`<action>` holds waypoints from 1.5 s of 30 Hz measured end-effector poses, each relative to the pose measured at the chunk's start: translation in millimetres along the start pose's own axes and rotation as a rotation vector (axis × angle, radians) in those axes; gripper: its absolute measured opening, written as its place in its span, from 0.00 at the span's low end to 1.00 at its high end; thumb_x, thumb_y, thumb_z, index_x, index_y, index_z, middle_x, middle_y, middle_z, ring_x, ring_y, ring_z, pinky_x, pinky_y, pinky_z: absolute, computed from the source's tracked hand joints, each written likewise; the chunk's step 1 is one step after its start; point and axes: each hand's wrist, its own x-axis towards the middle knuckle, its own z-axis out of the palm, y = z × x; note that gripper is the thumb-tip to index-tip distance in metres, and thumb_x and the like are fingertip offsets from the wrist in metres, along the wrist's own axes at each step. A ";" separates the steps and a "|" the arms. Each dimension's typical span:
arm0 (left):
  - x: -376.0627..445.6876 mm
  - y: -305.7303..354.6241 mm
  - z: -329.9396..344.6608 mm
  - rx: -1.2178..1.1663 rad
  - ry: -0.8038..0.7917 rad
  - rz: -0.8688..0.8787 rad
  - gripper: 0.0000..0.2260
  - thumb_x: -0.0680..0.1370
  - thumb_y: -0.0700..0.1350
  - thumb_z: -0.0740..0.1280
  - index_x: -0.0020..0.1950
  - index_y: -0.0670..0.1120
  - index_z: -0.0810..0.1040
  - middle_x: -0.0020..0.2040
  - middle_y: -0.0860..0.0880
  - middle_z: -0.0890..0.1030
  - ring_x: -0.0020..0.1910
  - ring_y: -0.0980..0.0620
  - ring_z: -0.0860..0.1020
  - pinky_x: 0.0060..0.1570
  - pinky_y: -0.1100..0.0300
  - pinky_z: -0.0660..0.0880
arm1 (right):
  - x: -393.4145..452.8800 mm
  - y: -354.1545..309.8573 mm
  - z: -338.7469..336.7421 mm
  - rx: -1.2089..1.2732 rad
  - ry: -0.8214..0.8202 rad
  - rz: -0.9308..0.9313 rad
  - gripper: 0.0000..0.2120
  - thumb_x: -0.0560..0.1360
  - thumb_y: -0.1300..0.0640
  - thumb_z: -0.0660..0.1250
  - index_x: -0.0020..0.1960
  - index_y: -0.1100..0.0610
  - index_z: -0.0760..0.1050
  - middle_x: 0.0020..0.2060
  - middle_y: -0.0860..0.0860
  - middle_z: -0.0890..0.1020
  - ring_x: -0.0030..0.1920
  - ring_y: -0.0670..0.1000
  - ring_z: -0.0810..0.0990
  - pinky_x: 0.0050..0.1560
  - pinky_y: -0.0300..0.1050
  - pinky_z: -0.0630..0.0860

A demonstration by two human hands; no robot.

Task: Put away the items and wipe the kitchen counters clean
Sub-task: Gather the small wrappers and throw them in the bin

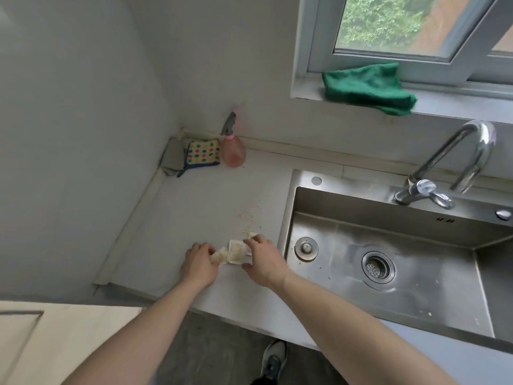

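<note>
While both hands' fingers pinch packets on counter | left hand pinches left packet | right hand pinches right packet | sink holds strainer

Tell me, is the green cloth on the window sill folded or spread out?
Folded, loosely. The green cloth lies bunched in thick layers on the sill, its right end hanging slightly over the edge.

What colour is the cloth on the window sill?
Green; the cloth shows clearly in the head view.

Bare forearms, grey sneaker
</note>
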 end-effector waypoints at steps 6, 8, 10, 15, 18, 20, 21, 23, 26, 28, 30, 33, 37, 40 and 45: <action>-14.4 -23.0 8.1 -0.076 0.044 0.011 0.06 0.75 0.51 0.71 0.49 0.52 0.79 0.53 0.49 0.80 0.53 0.44 0.80 0.49 0.53 0.77 | 26.0 -24.8 19.6 -0.137 -0.060 -0.059 0.29 0.76 0.51 0.71 0.74 0.55 0.67 0.69 0.56 0.70 0.66 0.61 0.71 0.64 0.55 0.73; -22.8 -27.1 10.3 -0.064 0.093 0.030 0.05 0.75 0.51 0.72 0.46 0.53 0.78 0.49 0.51 0.80 0.50 0.46 0.80 0.44 0.54 0.76 | 26.2 -27.5 29.3 -0.184 -0.023 -0.051 0.24 0.77 0.53 0.70 0.71 0.56 0.71 0.65 0.56 0.72 0.63 0.61 0.73 0.58 0.53 0.74; -30.5 -28.3 11.3 -0.096 0.123 0.008 0.06 0.75 0.50 0.72 0.44 0.54 0.76 0.46 0.54 0.80 0.46 0.48 0.79 0.39 0.56 0.73 | 24.8 -25.1 39.9 -0.186 0.043 -0.046 0.18 0.78 0.56 0.68 0.67 0.56 0.73 0.62 0.55 0.73 0.60 0.60 0.74 0.50 0.51 0.71; -50.9 -25.1 8.5 -0.265 0.150 -0.090 0.11 0.74 0.49 0.75 0.37 0.54 0.74 0.34 0.57 0.79 0.36 0.50 0.76 0.32 0.58 0.67 | 15.7 -10.5 48.5 -0.033 0.091 -0.029 0.11 0.80 0.60 0.62 0.59 0.54 0.80 0.56 0.52 0.80 0.56 0.58 0.78 0.48 0.50 0.74; -69.6 -17.5 -2.2 -0.387 0.183 -0.068 0.10 0.72 0.49 0.77 0.37 0.54 0.76 0.33 0.57 0.80 0.35 0.54 0.79 0.33 0.59 0.71 | -10.8 -7.7 32.7 0.215 0.207 0.065 0.08 0.80 0.51 0.65 0.56 0.49 0.81 0.51 0.45 0.82 0.49 0.49 0.80 0.44 0.45 0.74; -87.0 -4.5 -10.1 -0.437 0.179 -0.015 0.08 0.72 0.49 0.78 0.38 0.53 0.79 0.33 0.56 0.81 0.34 0.57 0.79 0.34 0.60 0.72 | -42.9 -1.6 17.5 0.409 0.296 0.138 0.08 0.79 0.46 0.66 0.54 0.45 0.82 0.47 0.40 0.82 0.44 0.42 0.79 0.43 0.40 0.75; -96.0 1.9 -14.1 -0.463 0.165 0.007 0.07 0.72 0.49 0.78 0.39 0.53 0.81 0.34 0.57 0.82 0.34 0.58 0.79 0.33 0.61 0.72 | -59.7 2.9 11.8 0.496 0.335 0.169 0.07 0.79 0.45 0.67 0.53 0.44 0.82 0.45 0.39 0.83 0.43 0.41 0.80 0.43 0.38 0.76; -118.2 23.2 -17.1 -0.509 0.098 0.081 0.05 0.74 0.49 0.77 0.41 0.54 0.82 0.34 0.57 0.82 0.33 0.59 0.78 0.33 0.66 0.70 | -104.9 21.1 0.3 0.618 0.416 0.244 0.06 0.79 0.44 0.69 0.50 0.43 0.82 0.42 0.38 0.84 0.44 0.41 0.81 0.42 0.35 0.77; -149.8 63.4 -8.1 -0.499 -0.037 0.237 0.04 0.76 0.51 0.74 0.43 0.54 0.84 0.35 0.57 0.82 0.35 0.60 0.78 0.33 0.69 0.70 | -175.4 56.6 -6.4 0.717 0.534 0.375 0.07 0.78 0.42 0.70 0.48 0.44 0.83 0.42 0.37 0.84 0.45 0.40 0.81 0.42 0.33 0.75; -166.8 91.7 7.3 -0.453 -0.145 0.327 0.06 0.78 0.53 0.72 0.44 0.53 0.84 0.37 0.56 0.83 0.37 0.59 0.79 0.38 0.64 0.74 | -221.3 80.8 -4.2 0.759 0.620 0.473 0.07 0.78 0.43 0.70 0.46 0.45 0.83 0.42 0.38 0.85 0.45 0.40 0.82 0.43 0.34 0.75; -183.3 127.2 32.0 -0.370 -0.261 0.425 0.13 0.78 0.58 0.68 0.43 0.50 0.84 0.38 0.53 0.83 0.38 0.57 0.79 0.42 0.57 0.78 | -274.4 107.2 -0.1 0.814 0.712 0.581 0.05 0.78 0.46 0.72 0.46 0.45 0.83 0.41 0.38 0.85 0.45 0.40 0.82 0.44 0.34 0.76; -206.4 175.6 65.3 -0.276 -0.384 0.548 0.20 0.77 0.64 0.63 0.44 0.47 0.82 0.38 0.52 0.82 0.38 0.57 0.79 0.43 0.54 0.77 | -341.1 140.7 14.1 0.878 0.791 0.742 0.04 0.77 0.47 0.73 0.45 0.45 0.84 0.39 0.39 0.85 0.43 0.39 0.83 0.42 0.30 0.76; -258.2 244.0 110.2 -0.175 -0.519 0.655 0.12 0.81 0.57 0.65 0.45 0.52 0.82 0.41 0.57 0.83 0.42 0.58 0.80 0.44 0.57 0.76 | -427.1 190.4 41.2 0.943 0.862 0.976 0.05 0.77 0.47 0.72 0.43 0.43 0.82 0.37 0.41 0.85 0.44 0.41 0.83 0.48 0.42 0.77; -293.5 277.4 153.7 -0.116 -0.594 0.654 0.12 0.80 0.56 0.65 0.45 0.51 0.82 0.41 0.54 0.84 0.44 0.53 0.81 0.48 0.53 0.78 | -477.4 222.4 59.7 0.958 0.870 1.109 0.07 0.77 0.44 0.71 0.41 0.43 0.81 0.39 0.40 0.84 0.46 0.41 0.82 0.51 0.45 0.76; -341.3 321.3 216.8 0.025 -0.626 0.651 0.14 0.80 0.57 0.63 0.41 0.51 0.80 0.37 0.55 0.81 0.41 0.52 0.80 0.43 0.55 0.76 | -532.3 283.3 88.4 1.027 0.827 1.273 0.09 0.76 0.42 0.71 0.41 0.46 0.83 0.35 0.41 0.85 0.44 0.48 0.85 0.51 0.50 0.82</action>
